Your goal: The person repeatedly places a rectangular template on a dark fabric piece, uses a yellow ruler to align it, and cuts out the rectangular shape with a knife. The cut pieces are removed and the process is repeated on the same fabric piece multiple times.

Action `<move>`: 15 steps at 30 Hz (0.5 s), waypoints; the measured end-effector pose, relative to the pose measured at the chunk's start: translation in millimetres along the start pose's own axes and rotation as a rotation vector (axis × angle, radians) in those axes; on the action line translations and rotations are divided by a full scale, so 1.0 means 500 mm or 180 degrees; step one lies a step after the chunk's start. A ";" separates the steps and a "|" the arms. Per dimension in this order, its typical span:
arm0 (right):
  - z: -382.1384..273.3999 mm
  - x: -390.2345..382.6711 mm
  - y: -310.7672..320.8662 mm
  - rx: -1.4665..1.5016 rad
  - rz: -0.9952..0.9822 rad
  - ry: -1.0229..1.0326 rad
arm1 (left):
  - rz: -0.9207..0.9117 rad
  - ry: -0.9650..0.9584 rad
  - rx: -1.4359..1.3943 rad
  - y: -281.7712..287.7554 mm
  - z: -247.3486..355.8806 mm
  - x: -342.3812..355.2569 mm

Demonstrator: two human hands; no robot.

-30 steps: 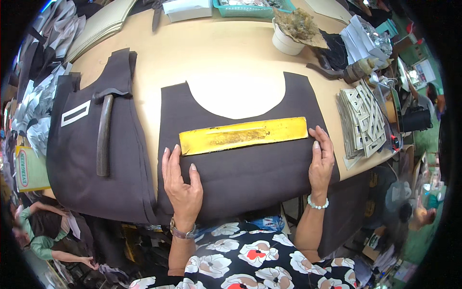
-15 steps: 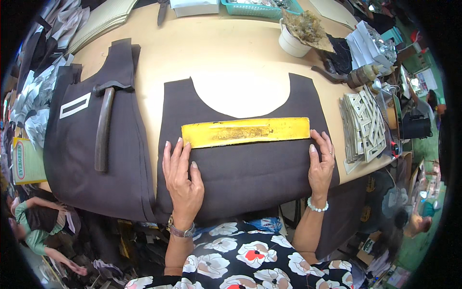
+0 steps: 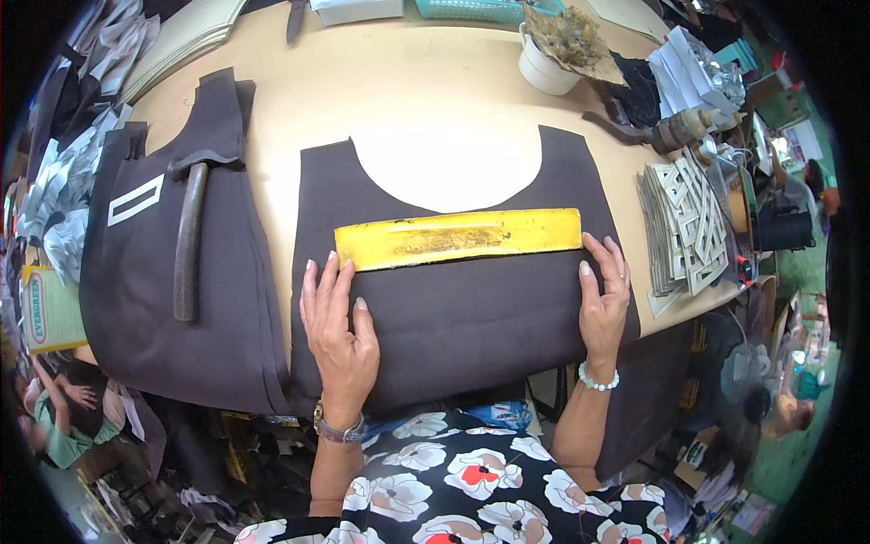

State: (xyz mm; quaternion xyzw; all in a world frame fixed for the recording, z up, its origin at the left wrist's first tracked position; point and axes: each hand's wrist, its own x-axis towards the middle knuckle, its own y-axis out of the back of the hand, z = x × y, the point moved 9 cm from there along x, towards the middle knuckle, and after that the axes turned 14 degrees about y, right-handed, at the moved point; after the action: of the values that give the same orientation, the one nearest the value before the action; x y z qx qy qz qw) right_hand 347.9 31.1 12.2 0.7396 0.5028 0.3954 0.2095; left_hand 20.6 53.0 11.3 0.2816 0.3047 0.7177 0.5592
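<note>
A long yellow bar-shaped block, worn dark along its middle, lies across a dark cloth panel with a deep curved neckline. My left hand rests on the cloth, fingers spread, its fingertips at the bar's lower left corner. At the opposite end, my right hand has its index fingertip against the bar and its thumb apart on the cloth. Neither hand wraps round the bar. To the left, a hammer with a wooden handle lies on a stack of similar dark panels, beside a white rectangular frame template.
On the tan table stand a white pot and a teal basket. Stacked pale templates lie at right near a dark-handled tool. Another person is at the lower left.
The view has shifted slightly, so table items appear a little higher and further left. Hands and yellow block keep their places on the cloth. The person at the lower left has moved their arms.
</note>
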 end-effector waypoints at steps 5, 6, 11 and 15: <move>-0.003 0.004 0.001 -0.0064 -0.0012 0.0160 | 0.0161 0.0004 -0.0031 0.002 0.003 0.000; -0.004 0.004 -0.002 -0.0080 -0.0031 0.0177 | 0.0159 0.0037 -0.0027 0.004 0.002 -0.001; -0.017 0.009 -0.003 -0.0267 -0.0137 0.0248 | 0.0083 0.0049 -0.0025 0.008 0.005 0.000; -0.016 0.010 -0.005 -0.0322 -0.0179 0.0264 | 0.0098 0.0063 -0.0100 0.008 0.003 -0.001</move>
State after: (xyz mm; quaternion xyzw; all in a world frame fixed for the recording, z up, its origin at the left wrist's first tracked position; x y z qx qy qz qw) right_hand 341.1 35.8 17.2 0.6966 0.5110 0.4446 0.2366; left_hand 19.3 51.9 15.2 0.2704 0.2945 0.7337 0.5494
